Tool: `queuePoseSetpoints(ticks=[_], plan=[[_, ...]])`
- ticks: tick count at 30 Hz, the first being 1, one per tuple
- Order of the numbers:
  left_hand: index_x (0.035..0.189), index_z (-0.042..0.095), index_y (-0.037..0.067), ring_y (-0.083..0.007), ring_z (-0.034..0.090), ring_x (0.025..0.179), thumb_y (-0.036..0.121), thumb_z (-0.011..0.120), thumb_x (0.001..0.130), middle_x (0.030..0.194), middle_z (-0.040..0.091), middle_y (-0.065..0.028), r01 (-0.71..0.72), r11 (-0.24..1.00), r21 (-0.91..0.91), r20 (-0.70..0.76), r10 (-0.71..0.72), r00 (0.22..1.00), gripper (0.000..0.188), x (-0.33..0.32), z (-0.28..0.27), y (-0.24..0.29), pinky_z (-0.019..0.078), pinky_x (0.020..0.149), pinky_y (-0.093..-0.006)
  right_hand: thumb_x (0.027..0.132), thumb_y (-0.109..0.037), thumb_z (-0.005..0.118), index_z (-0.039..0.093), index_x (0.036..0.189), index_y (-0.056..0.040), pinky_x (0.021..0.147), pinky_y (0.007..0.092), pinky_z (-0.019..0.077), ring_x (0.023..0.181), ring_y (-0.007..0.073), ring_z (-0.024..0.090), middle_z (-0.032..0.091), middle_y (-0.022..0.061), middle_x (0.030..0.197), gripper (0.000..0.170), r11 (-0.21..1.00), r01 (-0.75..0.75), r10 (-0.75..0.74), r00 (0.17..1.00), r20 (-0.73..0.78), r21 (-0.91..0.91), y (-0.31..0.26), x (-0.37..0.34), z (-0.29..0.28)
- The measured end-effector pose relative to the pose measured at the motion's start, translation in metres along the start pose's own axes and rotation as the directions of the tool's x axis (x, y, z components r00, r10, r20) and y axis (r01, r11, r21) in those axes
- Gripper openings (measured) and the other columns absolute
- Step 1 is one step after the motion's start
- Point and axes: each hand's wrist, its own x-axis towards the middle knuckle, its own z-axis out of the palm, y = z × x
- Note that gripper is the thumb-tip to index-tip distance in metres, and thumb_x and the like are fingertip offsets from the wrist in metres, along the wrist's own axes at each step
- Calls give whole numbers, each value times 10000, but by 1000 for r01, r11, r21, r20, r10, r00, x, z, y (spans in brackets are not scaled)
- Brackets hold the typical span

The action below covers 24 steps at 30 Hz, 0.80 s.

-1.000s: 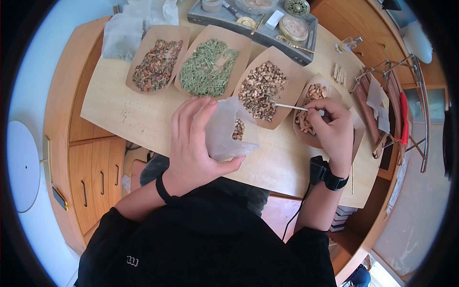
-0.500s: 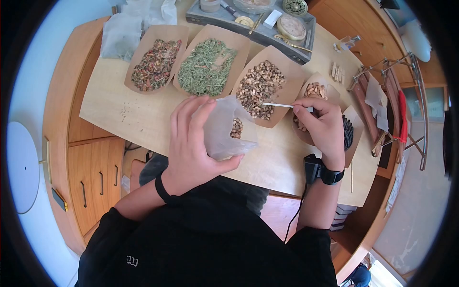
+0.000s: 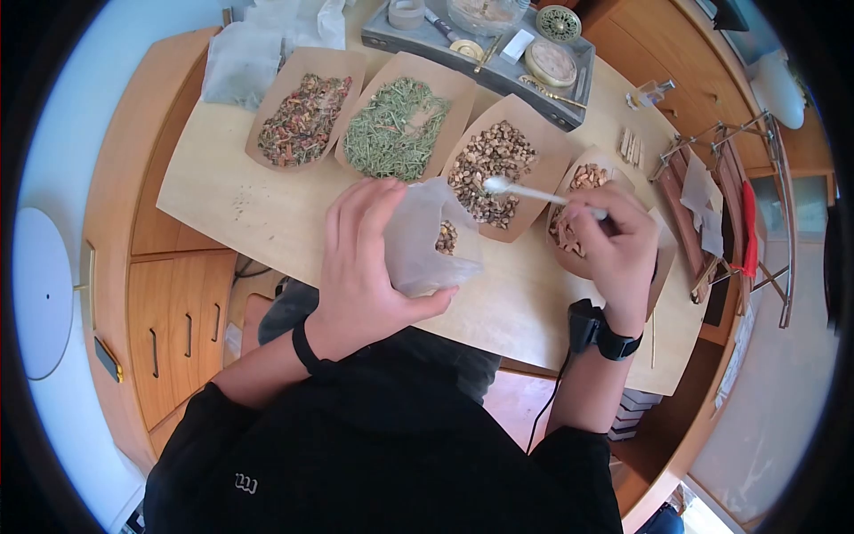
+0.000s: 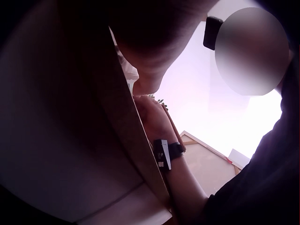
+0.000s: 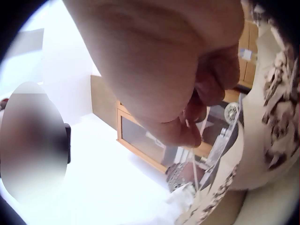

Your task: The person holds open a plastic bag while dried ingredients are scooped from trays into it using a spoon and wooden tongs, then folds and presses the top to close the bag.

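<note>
A translucent white pouch (image 3: pixel 418 240) stands on the table with its mouth spread, brown granules visible inside. The left hand (image 3: pixel 360 258) curls its fingers and thumb around the pouch's near side. Pinched in the right hand (image 3: pixel 618 249) is a thin white spoon (image 3: pixel 534 192), its pale bowl above a paper tray of brown chopped pieces (image 3: pixel 494 169). Below the right hand lies another tray of tan chips (image 3: pixel 567 233). In the right wrist view, the right hand (image 5: pixel 173 70) holds the thin handle between thumb and fingers. The left wrist view is dark; the pouch cannot be made out.
Trays of reddish dried petals (image 3: pixel 302 120) and green herb (image 3: pixel 396 129) stand behind the left hand. Filled white pouches (image 3: pixel 238 67) lie at the back left. A grey tray (image 3: pixel 556 109) of dishes is at the back, a wooden rack (image 3: pixel 689 200) at the right.
The spoon's bowl has lifted from among the brown pieces and moved slightly towards the pouch. The left hand keeps its hold on the pouch. The head view has shifted a little.
</note>
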Motion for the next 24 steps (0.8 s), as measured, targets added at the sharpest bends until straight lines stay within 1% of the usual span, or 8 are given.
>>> queuePoseSetpoints(ticks=[1, 5, 7, 10, 12, 15, 17, 24], plan=[[1645, 412, 38, -484, 499, 1442, 258, 1040, 644, 1564, 517, -234, -3, 1000, -1, -6, 3, 1000, 1201, -1, 0, 0, 448, 1206, -612, 993, -58, 796, 847, 1087, 18, 709, 263, 536, 751, 93, 664, 771, 58, 936, 131, 988, -129, 123, 990, -62, -86, 0, 2, -2], [1643, 412, 36, -482, 498, 1441, 262, 1040, 644, 1568, 514, -233, -5, 1000, 7, -14, 5, 1000, 1202, -2, 2, 1, 446, 1208, -610, 995, -67, 791, 836, 1086, 33, 708, 273, 539, 742, 107, 664, 761, 69, 925, 143, 969, -118, 97, 990, -102, -216, 9, 4, -3], [1644, 412, 37, -481, 500, 1437, 267, 1041, 641, 1564, 518, -234, 5, 1000, 26, -14, -4, 1000, 1206, -1, 2, 1, 446, 1206, -610, 998, -79, 794, 829, 1083, 40, 702, 272, 526, 744, 118, 663, 734, 68, 898, 151, 988, -135, 137, 990, 19, -69, 8, 5, 4], [1646, 410, 41, -480, 498, 1439, 279, 1042, 639, 1561, 520, -232, 14, 1000, 23, -22, -14, 1000, 1213, -1, 2, 0, 444, 1205, -608, 996, -79, 799, 828, 1077, 43, 684, 273, 516, 727, 120, 665, 711, 64, 875, 150, 987, -163, 162, 981, 103, -4, 17, 5, 13], [1645, 410, 41, -481, 497, 1439, 283, 1041, 638, 1559, 522, -232, 16, 1000, 27, -23, -15, 1000, 1213, -2, 2, -1, 442, 1205, -608, 1008, -78, 798, 824, 1078, 52, 665, 264, 510, 715, 102, 667, 706, 54, 865, 150, 992, -128, 130, 986, 105, -20, 15, 6, 15], [1653, 395, 38, -476, 483, 1456, 272, 1039, 641, 1573, 504, -240, 8, 1000, 26, -5, -8, 1000, 1223, -4, 1, -5, 433, 1218, -602, 1034, -82, 788, 823, 1071, 64, 637, 248, 490, 698, 68, 652, 710, 27, 877, 154, 971, -219, 207, 970, 130, 92, 12, 5, 16], [1662, 380, 34, -471, 470, 1473, 258, 1038, 644, 1590, 484, -248, -7, 1000, 21, 5, 7, 1000, 1233, -3, 1, -4, 425, 1231, -596, 1058, -87, 778, 822, 1077, 67, 617, 228, 472, 682, 37, 632, 719, 6, 871, 161, 908, -368, 333, 925, 184, 202, 8, 6, 13], [1655, 383, 31, -476, 473, 1468, 262, 1044, 637, 1586, 486, -250, -9, 1000, 27, 3, 9, 1000, 1236, -2, 1, -3, 421, 1228, -603, 1065, -67, 769, 817, 1077, 63, 578, 220, 439, 648, 26, 611, 719, -5, 811, 139, 905, -336, 310, 941, 136, 260, 12, 5, 11]])
